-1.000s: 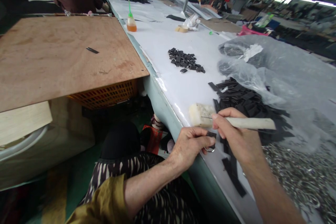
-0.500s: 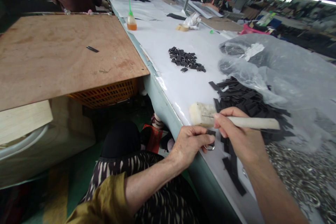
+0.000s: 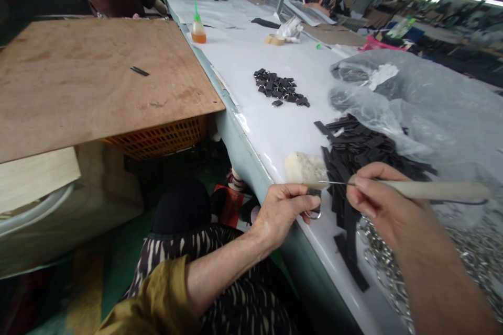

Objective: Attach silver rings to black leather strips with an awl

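Observation:
Pinched between the thumb and fingers of my left hand [image 3: 277,214] is a short black strap piece with a metal ring [image 3: 314,205], held at the table's front edge. My right hand [image 3: 383,199] grips a thin-tipped tool with a long white handle [image 3: 440,189]. Its fine metal shaft points left, its tip close to the near side of a whitish, sponge-like block [image 3: 304,168]; contact I cannot tell. Black strips [image 3: 365,141] lie heaped behind my right hand. Loose metal rings [image 3: 463,256] spread beneath and beside my right forearm.
Farther back on the white table [image 3: 243,76] lies a pile of ringed black strap pieces [image 3: 280,88]. A bottle of orange liquid [image 3: 198,34], a tape roll [image 3: 274,40] and clear plastic bag [image 3: 428,94] are beyond. A wooden board [image 3: 98,73] adjoins at left. Other people work behind.
My right hand has moved right, drawing the tool's tip back from over the block to its near right edge. My left hand keeps the strap piece in nearly the same place.

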Tool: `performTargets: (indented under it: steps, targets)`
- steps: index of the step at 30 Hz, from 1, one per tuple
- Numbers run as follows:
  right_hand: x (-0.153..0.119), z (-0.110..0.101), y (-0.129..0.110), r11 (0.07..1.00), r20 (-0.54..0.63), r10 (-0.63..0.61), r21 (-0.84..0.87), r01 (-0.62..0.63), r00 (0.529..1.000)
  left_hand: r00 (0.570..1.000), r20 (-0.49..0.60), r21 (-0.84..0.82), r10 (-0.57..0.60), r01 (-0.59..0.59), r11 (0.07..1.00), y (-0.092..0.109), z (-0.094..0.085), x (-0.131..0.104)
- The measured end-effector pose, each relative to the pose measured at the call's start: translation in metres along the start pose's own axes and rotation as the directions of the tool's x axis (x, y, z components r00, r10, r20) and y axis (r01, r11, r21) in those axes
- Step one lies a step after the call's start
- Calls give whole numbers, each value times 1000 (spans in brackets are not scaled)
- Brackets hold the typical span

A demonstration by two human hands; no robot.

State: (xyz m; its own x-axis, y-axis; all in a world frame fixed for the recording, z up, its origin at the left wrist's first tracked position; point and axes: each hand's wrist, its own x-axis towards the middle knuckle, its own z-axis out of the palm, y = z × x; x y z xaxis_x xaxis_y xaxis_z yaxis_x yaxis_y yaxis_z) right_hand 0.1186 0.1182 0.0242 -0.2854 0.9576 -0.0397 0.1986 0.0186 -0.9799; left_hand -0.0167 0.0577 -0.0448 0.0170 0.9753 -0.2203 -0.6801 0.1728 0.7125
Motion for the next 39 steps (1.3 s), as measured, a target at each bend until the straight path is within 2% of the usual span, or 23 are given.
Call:
performTargets:
  steps: [6,12,20,26,39]
  targets:
    - [-5,-2,-2,1000,78,-13,-15,14,997,1000,17,1,14,-14,1000,3,-2,-1]
    - [-9,3,3,997,52,-10,82,6,999,999,29,1,21,-21,1000,5,-1,-2]
    - [-10,3,4,999,69,1,51,-5,998,999,34,6,26,-26,1000,4,-1,-1]
    - [-9,5,4,989,26,98,109,-100,995,998,50,-9,36,-35,999,5,0,-2]
    - [-10,4,4,986,49,132,101,-136,990,998,51,-20,30,-29,999,4,0,-2]
